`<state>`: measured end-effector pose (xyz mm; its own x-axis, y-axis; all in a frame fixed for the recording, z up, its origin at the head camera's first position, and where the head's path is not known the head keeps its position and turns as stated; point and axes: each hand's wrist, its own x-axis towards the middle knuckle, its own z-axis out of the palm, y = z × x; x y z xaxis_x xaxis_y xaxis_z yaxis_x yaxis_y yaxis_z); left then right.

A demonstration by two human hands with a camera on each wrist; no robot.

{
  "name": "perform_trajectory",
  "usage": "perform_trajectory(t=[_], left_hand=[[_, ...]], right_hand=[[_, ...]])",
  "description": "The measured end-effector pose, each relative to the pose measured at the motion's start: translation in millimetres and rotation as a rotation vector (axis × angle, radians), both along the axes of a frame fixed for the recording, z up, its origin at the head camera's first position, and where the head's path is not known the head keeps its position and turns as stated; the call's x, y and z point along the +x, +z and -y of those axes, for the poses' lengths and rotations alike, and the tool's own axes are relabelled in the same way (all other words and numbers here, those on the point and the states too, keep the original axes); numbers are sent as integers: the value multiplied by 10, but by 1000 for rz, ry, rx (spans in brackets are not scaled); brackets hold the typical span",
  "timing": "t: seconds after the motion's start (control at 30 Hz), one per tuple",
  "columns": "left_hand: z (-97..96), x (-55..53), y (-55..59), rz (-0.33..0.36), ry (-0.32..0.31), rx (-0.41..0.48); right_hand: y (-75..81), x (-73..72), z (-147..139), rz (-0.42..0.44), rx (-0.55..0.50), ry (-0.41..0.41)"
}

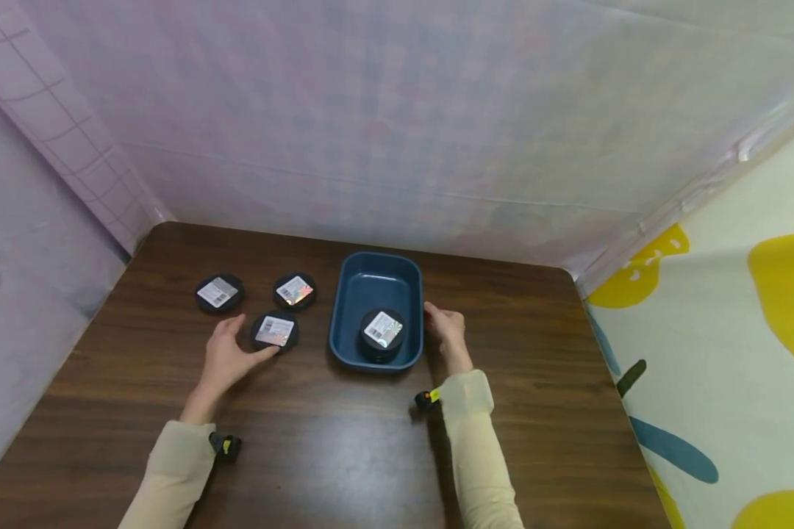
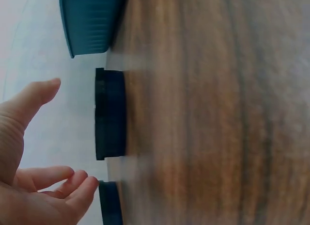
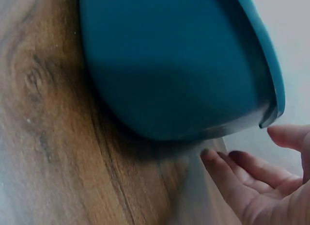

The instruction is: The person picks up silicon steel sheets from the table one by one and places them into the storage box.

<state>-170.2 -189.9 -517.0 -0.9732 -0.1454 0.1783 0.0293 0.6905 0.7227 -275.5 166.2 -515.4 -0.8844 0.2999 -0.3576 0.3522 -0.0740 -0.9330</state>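
Note:
My left hand [image 1: 228, 356] reaches over the table, thumb and fingers spread around a round black lidded container [image 1: 274, 331] with a silvery label. In the left wrist view, a gap shows between that hand [image 2: 43, 152] and the container [image 2: 110, 113]. Two similar containers lie farther back, one at left [image 1: 219, 293] and one toward the tray [image 1: 295, 291]. Beside the right wall of the blue rectangular tray [image 1: 376, 266] is my right hand [image 1: 448, 330], its thumb close to the rim in the right wrist view. A black labelled container [image 1: 381, 330] sits inside the tray's near end, apparently stacked on another.
A dark brown wooden table [image 1: 344, 448] carries everything. Pale sheeting [image 1: 370, 147] hangs behind it, and a cloth with yellow shapes [image 1: 734, 353] is at right. Each wrist wears a small black camera.

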Motion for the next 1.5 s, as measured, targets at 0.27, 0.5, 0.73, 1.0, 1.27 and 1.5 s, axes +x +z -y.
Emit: perform_trajectory(t=[0.27,0.5,0.73,1.0,1.27,1.5], left_hand=[[-11,-72,-68,111,-53,-39],[-40,-113,-120,114,-61,-47],[-56,-131,-128,138,-42,-50],[-57,-164,-130,151,-18,-86],[-40,-181,-137,143,17,-70],[-21,-187,-50,58,44,-2]], right_hand=[[6,4,-25,18,-28,38],[22,3,-21,36,16,99],[-2,-7,-25,38,3,110],[4,-11,-13,35,0,115],[32,-23,9,61,13,125],[31,-39,28,81,7,126]])
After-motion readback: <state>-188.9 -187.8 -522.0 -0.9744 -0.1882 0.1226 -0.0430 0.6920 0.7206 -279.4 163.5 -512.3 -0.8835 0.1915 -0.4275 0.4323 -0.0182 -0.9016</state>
